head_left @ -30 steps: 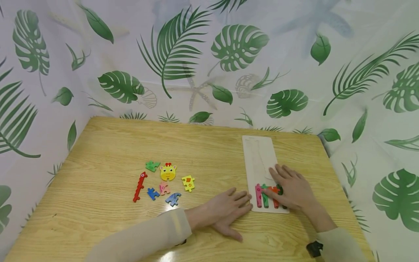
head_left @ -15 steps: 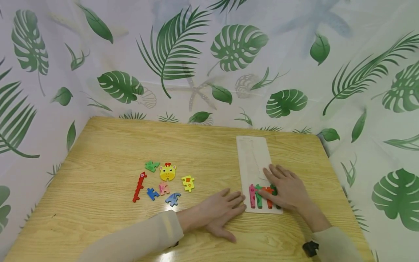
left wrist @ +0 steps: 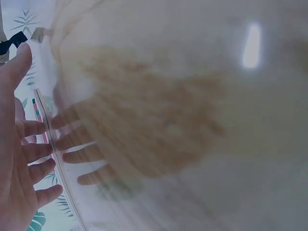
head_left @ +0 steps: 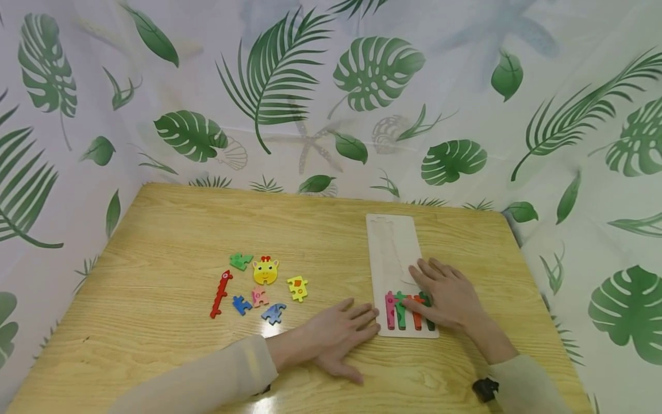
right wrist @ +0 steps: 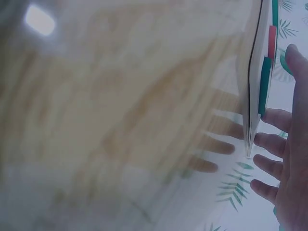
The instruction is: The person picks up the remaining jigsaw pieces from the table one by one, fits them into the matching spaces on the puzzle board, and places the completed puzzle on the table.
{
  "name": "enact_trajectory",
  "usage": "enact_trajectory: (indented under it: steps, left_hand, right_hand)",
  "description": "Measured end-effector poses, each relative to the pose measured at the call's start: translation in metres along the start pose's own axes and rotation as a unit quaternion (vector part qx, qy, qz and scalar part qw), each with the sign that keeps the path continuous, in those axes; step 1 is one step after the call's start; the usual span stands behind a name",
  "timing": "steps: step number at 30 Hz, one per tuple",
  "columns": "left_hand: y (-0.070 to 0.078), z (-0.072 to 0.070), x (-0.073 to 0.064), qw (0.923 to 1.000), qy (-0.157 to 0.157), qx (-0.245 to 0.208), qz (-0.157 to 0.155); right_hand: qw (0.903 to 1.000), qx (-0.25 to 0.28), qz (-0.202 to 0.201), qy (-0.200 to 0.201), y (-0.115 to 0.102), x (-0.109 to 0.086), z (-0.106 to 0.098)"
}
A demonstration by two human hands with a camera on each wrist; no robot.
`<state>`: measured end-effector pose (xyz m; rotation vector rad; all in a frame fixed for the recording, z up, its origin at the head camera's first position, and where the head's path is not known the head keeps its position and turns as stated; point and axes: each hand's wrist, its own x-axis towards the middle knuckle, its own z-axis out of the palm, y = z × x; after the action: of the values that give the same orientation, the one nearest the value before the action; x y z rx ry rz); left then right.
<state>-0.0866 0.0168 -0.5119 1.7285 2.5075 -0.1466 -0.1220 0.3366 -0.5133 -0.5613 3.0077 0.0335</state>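
A pale wooden puzzle board (head_left: pixel 388 247) with shallow recesses lies flat toward the right of the table. Along its near end sit a pink piece (head_left: pixel 390 313), a green piece (head_left: pixel 400 315), a red piece (head_left: pixel 417 322) and a dark green piece (head_left: pixel 431 324). My right hand (head_left: pixel 452 296) rests over the board's right edge, fingers extended, the thumb lying across the pieces. With straight, spread fingers, my left hand (head_left: pixel 336 336) touches the board's left edge; its fingertips meet that edge in the left wrist view too. Neither hand grips anything.
Loose puzzle pieces lie left of centre: a giraffe head (head_left: pixel 265 271), a yellow piece (head_left: pixel 297 288), a long red piece (head_left: pixel 221 294), a green one (head_left: pixel 240 261), a pink one (head_left: pixel 260 297) and blue ones (head_left: pixel 241 305). Leaf-printed cloth (head_left: pixel 310 86) hangs around the table.
The board, with its pieces, has slid left across the table. Both hands have moved left along with it. The loose pieces have stayed in place.
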Motion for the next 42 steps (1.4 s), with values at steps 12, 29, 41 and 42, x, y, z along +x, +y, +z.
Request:
enact_trajectory:
  steps: [12, 29, 41, 42]
  left_hand:
    - [-0.001, 0.001, -0.015, 0.9997, 0.001, -0.023, -0.009]
    - [0.0, 0.004, -0.028, 0.9995, 0.016, -0.025, -0.014]
    - [0.0, 0.003, -0.029, 0.9992, 0.029, -0.024, -0.012]
    - [0.0, 0.003, -0.029, 0.9992, 0.029, -0.024, -0.012]
  right_hand:
    - [0.9999, 0.004, -0.008, 0.005, -0.013, 0.002, -0.003]
    - [0.9994, -0.01, -0.031, 0.013, -0.022, 0.002, -0.005]
    - [0.9978, -0.011, -0.065, 0.011, 0.002, 0.013, -0.008]
    - [0.9977, -0.011, -0.067, 0.009, 0.004, 0.014, -0.008]
